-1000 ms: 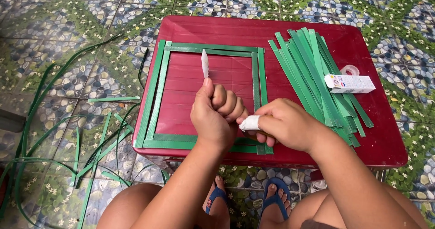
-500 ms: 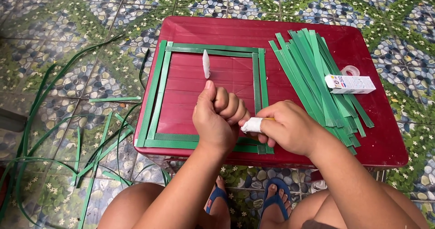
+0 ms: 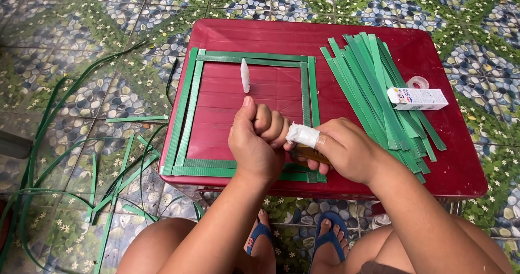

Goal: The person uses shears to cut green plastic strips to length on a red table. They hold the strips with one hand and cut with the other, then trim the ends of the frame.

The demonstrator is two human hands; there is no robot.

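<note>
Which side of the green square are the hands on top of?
The near side, closest to the person. Both hands cover its right end; the far, left and right sides lie bare.

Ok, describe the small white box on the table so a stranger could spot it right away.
Start at the red table and go to its right side, beyond the pile of green strips. The box lies at that pile's right edge, beside a clear tape roll: the only white, rectangular thing there.

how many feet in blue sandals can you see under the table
2: the left sandal below the left hand, the right sandal below the right hand. Both are partly hidden by the arms.
</note>
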